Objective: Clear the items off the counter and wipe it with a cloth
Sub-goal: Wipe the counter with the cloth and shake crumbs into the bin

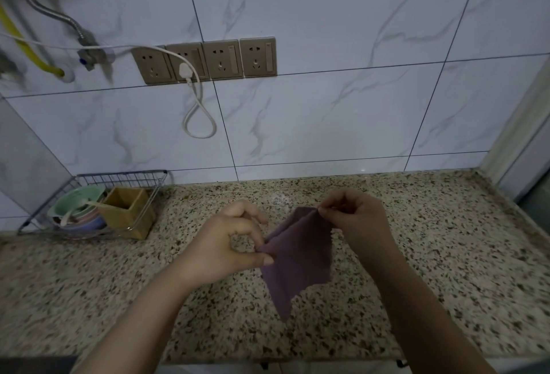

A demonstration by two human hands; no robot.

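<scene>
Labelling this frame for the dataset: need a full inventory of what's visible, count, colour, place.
cloth: 1, purple, held up over the middle of the counter
counter: 1, speckled beige and black stone, across the lower frame
wire rack: 1, metal, far-left end of the counter
bowls: a stack, green, pink and bluish, inside the rack; count unclear
box: 1, tan, open-topped, in the rack right of the bowls
sockets: 4, bronze, in a row on the wall
plug and cable: 1, white, in the second socket, cable looped below
hose: 1, yellow, upper left wall
left hand: pinches the cloth's left edge
right hand: pinches the cloth's top corner
</scene>
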